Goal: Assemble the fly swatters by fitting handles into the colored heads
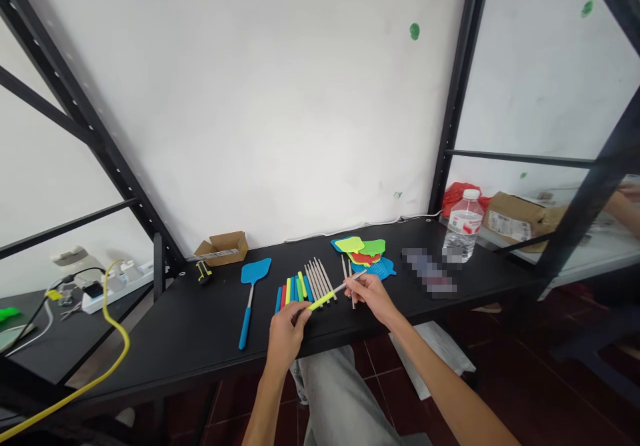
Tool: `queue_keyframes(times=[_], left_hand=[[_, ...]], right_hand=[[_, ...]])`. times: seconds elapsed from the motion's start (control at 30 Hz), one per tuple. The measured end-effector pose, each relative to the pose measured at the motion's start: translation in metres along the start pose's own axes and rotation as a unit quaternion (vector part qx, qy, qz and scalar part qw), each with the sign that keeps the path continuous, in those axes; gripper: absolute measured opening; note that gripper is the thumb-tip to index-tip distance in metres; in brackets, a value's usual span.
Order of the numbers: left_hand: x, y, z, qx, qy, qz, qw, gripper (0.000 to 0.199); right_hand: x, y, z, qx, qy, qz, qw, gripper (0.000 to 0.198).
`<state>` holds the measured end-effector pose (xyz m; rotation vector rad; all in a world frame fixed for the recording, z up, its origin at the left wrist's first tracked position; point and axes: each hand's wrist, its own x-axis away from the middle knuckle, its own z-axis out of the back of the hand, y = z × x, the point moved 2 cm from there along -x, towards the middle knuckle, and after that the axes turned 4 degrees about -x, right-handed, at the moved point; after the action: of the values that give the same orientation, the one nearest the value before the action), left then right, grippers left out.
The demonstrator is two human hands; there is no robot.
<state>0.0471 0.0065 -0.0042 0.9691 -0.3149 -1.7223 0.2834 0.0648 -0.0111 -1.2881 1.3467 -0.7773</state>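
Over the table's front edge, my left hand (286, 333) is closed on a yellow fly swatter handle (321, 301). A slim grey rod (342, 287) meets the handle's right end, in line with it. My right hand (373, 296) pinches that rod; how deep it sits in the handle cannot be told. Behind my left hand lie several coloured handles (294, 287) in a row, beside several loose grey rods (315, 278). A few more rods (345, 267) are by my right hand. Loose swatter heads (374, 247) overlap in a pile beyond it. A whole blue fly swatter (255, 271) lies on the left.
On the black table (190, 329) stand an open cardboard box (227, 249), a small yellow-and-black object (203, 271) and a water bottle (464, 227). A blurred-out item (429, 273) lies at right. Black metal posts (457, 93) frame the table; a yellow cable (117, 329) hangs at left.
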Motion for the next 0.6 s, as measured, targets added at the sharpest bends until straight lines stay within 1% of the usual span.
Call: queue_keyframes(times=[0.13,0.27,0.33,0.4,0.43,0.47,0.5,0.53,0.57,0.6], left_hand=[[0.0,0.001,0.001,-0.01,0.01,0.007,1.0,0.036],[0.0,0.008,0.0,0.014,-0.017,0.012,1.0,0.036],[0.0,0.011,0.002,0.034,-0.031,0.009,0.999,0.038],[0.0,0.012,0.004,0.054,-0.023,0.016,0.998,0.041],[-0.001,0.011,0.006,0.062,-0.011,0.026,0.998,0.043],[0.0,0.009,0.008,0.068,0.005,0.041,0.997,0.045],[0.0,0.008,0.009,0.074,0.02,0.058,0.995,0.047],[0.001,0.006,0.011,0.08,0.032,0.072,0.994,0.049],[0.001,0.004,0.012,0.087,0.039,0.083,0.992,0.05],[0.002,0.002,0.012,0.094,0.044,0.091,0.991,0.051]], right_hand=[[0.002,-0.005,-0.005,0.027,-0.025,0.01,0.999,0.039],[0.005,-0.011,-0.012,0.105,-0.07,0.018,0.992,0.043],[0.003,-0.012,-0.012,0.145,-0.094,0.0,0.985,0.038],[-0.003,-0.016,-0.008,0.2,-0.119,-0.008,0.973,0.032],[-0.009,-0.019,-0.004,0.238,-0.128,0.001,0.963,0.03],[-0.017,-0.024,0.0,0.285,-0.12,0.019,0.951,0.028],[-0.028,-0.03,0.005,0.335,-0.097,0.039,0.937,0.024],[-0.04,-0.037,0.01,0.391,-0.069,0.059,0.916,0.021],[-0.053,-0.044,0.014,0.451,-0.025,0.073,0.889,0.018],[-0.067,-0.049,0.017,0.512,0.009,0.068,0.856,0.018]])
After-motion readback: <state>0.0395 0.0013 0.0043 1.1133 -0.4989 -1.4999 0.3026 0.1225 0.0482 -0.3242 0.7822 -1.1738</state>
